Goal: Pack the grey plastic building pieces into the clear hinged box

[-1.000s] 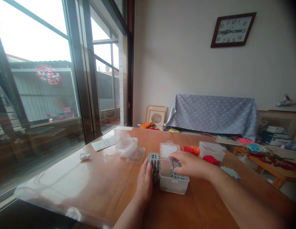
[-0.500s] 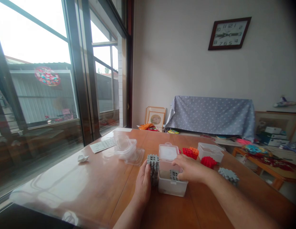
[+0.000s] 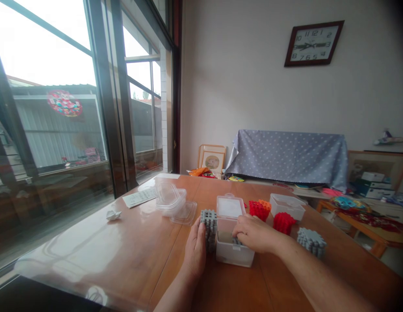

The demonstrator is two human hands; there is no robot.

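My left hand (image 3: 195,247) is wrapped against the left side of a stack of grey notched plastic building pieces (image 3: 209,223), which stands upright on the table. Right beside the stack is a clear plastic box (image 3: 234,256), its hinged lid (image 3: 230,206) tipped back. My right hand (image 3: 255,234) reaches over the box's right rim with bent fingers, closed on a grey building piece (image 3: 235,241) inside. The fingers cover most of that piece. Beyond my right forearm sit red building pieces (image 3: 284,222) and another grey stack (image 3: 311,241).
Clear containers with loose lids (image 3: 171,203) stand back left, near a printed sheet (image 3: 139,197) and a crumpled white scrap (image 3: 113,215). An open clear box (image 3: 287,206) and red and orange pieces (image 3: 259,209) are back right on the wooden table (image 3: 123,255).
My right hand has moved slightly down and left into the box, and its fingers now cover more of the grey piece there. My left hand stays at the stack.
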